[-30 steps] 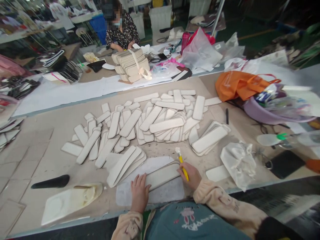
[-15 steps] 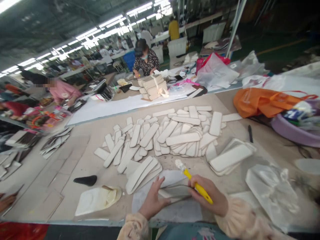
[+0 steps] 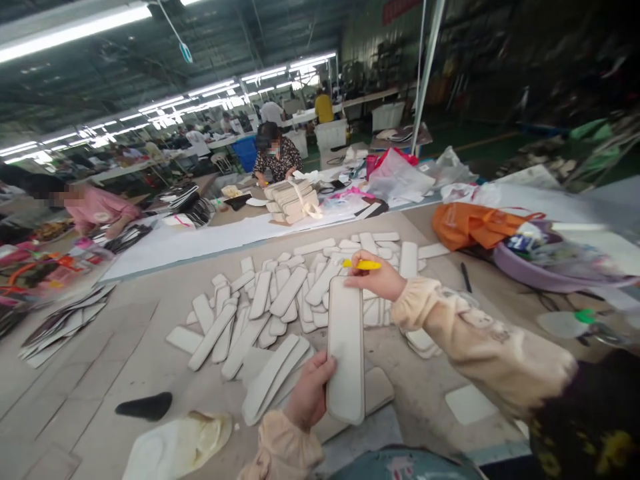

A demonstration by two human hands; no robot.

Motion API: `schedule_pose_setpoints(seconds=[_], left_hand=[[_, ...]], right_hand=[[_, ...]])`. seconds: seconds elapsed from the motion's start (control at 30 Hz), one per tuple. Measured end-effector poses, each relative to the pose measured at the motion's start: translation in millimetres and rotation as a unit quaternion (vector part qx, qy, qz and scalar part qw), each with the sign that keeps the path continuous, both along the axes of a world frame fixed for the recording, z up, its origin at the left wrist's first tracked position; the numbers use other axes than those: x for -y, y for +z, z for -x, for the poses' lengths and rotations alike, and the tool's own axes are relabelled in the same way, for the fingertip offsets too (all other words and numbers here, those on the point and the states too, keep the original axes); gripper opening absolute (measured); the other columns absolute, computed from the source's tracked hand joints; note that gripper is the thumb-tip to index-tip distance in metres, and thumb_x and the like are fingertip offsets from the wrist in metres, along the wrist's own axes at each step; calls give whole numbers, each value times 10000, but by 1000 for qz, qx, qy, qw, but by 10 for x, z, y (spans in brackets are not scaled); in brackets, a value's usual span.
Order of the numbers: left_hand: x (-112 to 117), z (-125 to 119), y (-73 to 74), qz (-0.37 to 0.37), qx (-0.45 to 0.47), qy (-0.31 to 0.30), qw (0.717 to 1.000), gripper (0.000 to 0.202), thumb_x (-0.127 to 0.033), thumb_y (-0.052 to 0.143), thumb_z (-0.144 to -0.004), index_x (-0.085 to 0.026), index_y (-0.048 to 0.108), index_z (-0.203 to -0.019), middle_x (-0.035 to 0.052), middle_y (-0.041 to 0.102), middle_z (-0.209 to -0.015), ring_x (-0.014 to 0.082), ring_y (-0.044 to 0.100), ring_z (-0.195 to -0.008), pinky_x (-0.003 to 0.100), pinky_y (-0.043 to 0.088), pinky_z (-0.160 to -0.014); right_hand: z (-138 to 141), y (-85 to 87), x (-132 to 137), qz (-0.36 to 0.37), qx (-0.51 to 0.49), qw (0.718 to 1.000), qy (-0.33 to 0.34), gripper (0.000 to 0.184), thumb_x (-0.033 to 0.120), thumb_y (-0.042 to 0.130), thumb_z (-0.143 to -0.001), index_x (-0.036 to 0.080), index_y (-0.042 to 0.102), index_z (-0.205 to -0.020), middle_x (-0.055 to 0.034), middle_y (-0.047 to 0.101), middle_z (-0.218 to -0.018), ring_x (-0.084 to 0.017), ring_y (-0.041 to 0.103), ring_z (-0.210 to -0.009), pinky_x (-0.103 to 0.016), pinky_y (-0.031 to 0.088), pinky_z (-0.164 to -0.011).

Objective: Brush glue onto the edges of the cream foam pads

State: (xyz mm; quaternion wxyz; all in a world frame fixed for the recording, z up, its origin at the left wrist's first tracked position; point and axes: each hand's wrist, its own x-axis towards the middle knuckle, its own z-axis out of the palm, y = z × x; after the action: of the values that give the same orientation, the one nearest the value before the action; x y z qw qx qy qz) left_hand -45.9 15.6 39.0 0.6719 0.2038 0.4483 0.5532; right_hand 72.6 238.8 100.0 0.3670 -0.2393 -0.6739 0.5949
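My left hand (image 3: 309,390) grips the lower left edge of a pale, rounded-end strip (image 3: 346,347), thumb on its face. The strip is raised upright in front of me. At its top end, my right hand (image 3: 379,275) is closed round a yellow-handled brush (image 3: 367,265), with fingers also at the strip's edge. The bristles are mostly hidden. Behind the strip, another flat piece (image 3: 379,390) lies low on the table. A loose pile of similar strips (image 3: 260,293) spreads beyond my hands, and a few overlapping strips (image 3: 275,377) lie just left of them.
A cut white plastic container (image 3: 170,443) with yellowish residue and a black tapered object (image 3: 145,405) lie at front left. To the right are a black pen-like tool (image 3: 466,277), a purple basin (image 3: 525,267) and an orange bag (image 3: 465,227). Co-workers sit across and to the left.
The strip has come up from low over the table to upright. My right hand, with the brush, has moved up and away to its top end. The view has shifted.
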Motion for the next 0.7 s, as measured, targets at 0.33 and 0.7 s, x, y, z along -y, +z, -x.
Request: schedule_pose_setpoints(seconds=[0.33, 0.7], left_hand=[[117, 60, -52, 43, 11, -19, 999, 390, -367, 654, -746, -85, 561, -1000, 140, 681, -819, 217, 661, -707, 262, 494, -561], [72, 642, -258, 54, 18, 13, 998, 472, -315, 655, -737, -147, 470, -1137, 78, 660, -802, 193, 651, -627, 276, 492, -542]], right_hand=[[164, -348, -24, 39, 22, 999, -15, 431, 300, 788, -534, 204, 451, -786, 74, 560, -621, -90, 514, -567, -229, 413, -561], [-68, -848, 310, -100, 159, 975, -122, 259, 429, 614, -767, 225, 480, -854, -61, 666, -962, -202, 635, -862, -340, 498, -790]])
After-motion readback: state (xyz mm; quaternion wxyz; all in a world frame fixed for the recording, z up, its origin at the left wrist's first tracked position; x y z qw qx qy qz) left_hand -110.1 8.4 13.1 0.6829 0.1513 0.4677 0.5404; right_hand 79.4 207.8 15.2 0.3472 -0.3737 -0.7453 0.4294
